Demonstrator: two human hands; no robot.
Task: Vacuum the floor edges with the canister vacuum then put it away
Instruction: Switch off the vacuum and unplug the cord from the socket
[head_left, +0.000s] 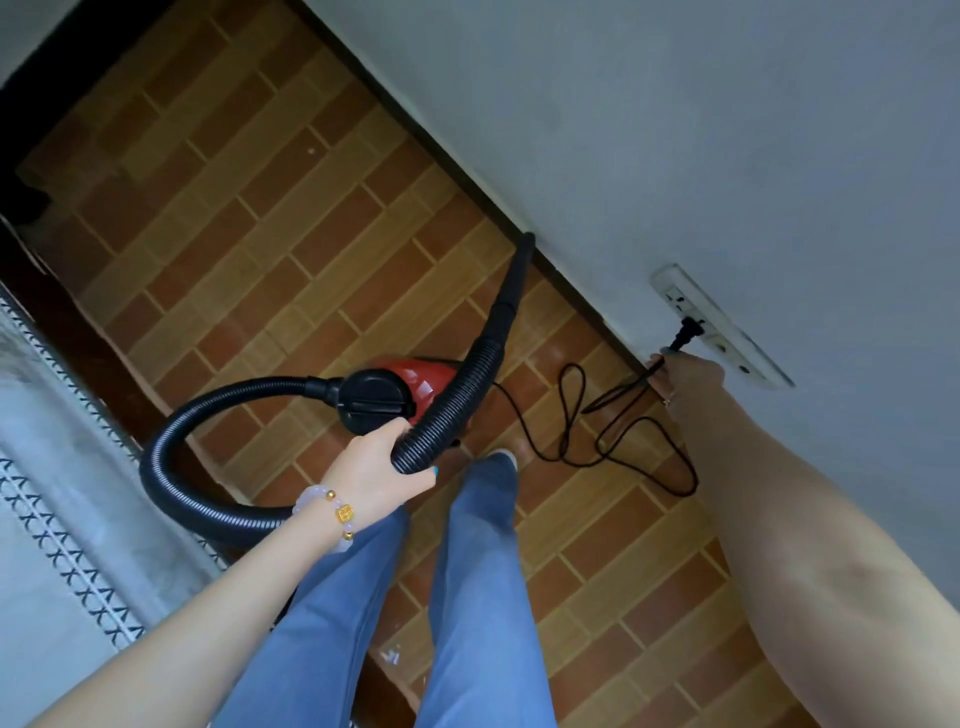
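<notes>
I see a red vacuum (427, 375) with a black hose (158, 460). At eleven o'clock, the floor (260, 208) has brown-and-tan brick shapes.

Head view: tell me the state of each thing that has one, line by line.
left hand, grips the hose.
right hand, holds the power cord behind the plug.
hose, curved in a loop.
plug, at the wall socket strip; seating unclear.
power cord, lies in loose loops on the floor.
canister vacuum, sits on the floor.
crevice nozzle, points toward the baseboard.

Ribbed matt plastic hose (457, 395), glossy red canister (415, 375) (plastic, seemingly), smooth tiled floor (270, 244), matt painted wall (675, 130)
</notes>
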